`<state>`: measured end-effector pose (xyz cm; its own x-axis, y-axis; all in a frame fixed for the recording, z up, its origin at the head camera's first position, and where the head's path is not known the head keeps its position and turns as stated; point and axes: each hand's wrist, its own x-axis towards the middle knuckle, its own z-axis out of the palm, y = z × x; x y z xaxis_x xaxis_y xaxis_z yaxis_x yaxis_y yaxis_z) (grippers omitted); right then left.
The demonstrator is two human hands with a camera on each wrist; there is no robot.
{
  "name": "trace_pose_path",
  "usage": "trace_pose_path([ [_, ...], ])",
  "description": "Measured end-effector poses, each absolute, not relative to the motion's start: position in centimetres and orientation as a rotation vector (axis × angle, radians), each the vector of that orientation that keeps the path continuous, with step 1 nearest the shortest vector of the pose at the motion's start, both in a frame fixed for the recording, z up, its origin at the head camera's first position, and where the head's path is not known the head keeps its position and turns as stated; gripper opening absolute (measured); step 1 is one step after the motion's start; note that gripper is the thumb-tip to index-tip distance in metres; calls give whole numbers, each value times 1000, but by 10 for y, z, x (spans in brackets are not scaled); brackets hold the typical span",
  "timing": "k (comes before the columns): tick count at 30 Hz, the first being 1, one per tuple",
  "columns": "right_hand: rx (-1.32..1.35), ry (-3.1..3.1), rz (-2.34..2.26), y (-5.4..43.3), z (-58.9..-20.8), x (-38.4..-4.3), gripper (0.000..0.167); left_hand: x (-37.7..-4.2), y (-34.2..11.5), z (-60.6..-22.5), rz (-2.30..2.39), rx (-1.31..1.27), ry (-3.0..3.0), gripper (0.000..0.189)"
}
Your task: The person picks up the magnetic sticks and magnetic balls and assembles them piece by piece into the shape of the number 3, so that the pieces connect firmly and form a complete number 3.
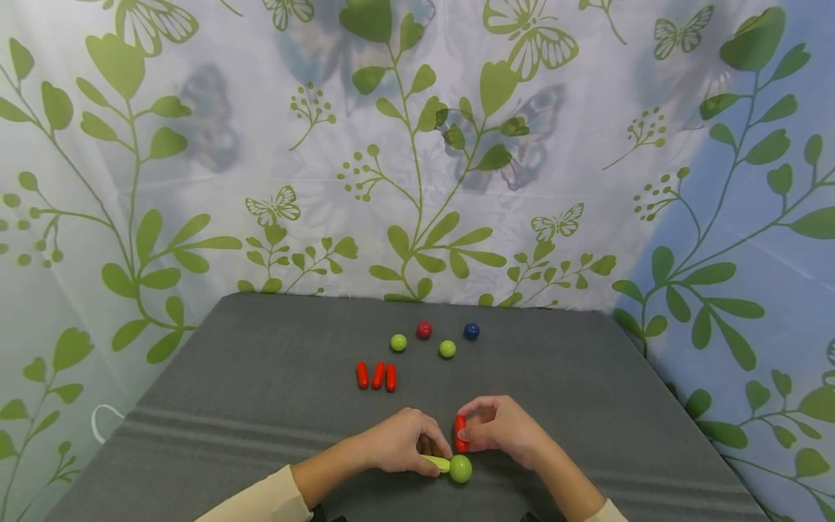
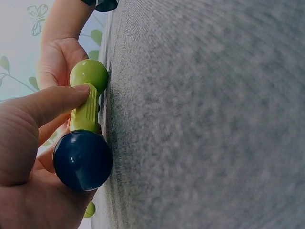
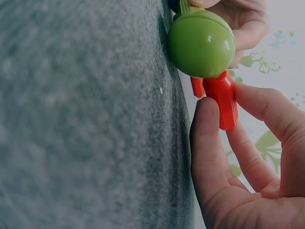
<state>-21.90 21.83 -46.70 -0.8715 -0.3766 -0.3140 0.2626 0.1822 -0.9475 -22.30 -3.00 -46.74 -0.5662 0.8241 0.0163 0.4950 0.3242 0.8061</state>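
My left hand [image 1: 407, 441] pinches a yellow-green ribbed rod [image 2: 85, 112] between thumb and fingers. A green ball [image 1: 460, 469] caps one end of that rod, and a dark blue ball [image 2: 83, 160] sits at its other end, hidden by the hand in the head view. With thumb and fingertips, my right hand [image 1: 502, 428] grips a red rod [image 3: 224, 102], which points towards the green ball. The near end of the red rod is right at the ball; whether the two are joined I cannot tell.
Three red rods [image 1: 378, 375] lie side by side beyond my hands. Farther back are a red ball [image 1: 424, 330], a blue ball [image 1: 472, 331] and two green balls, one left [image 1: 399, 342] and one right [image 1: 447, 349]. A patterned curtain [image 1: 417, 181] hangs behind the grey table [image 1: 261, 348].
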Motion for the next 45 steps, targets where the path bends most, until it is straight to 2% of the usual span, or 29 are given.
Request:
trace_pose_path([
  [45,-189,1971,-1732,225,-471,-217,43,-222,-17,-469,1125,1230,2226,22],
])
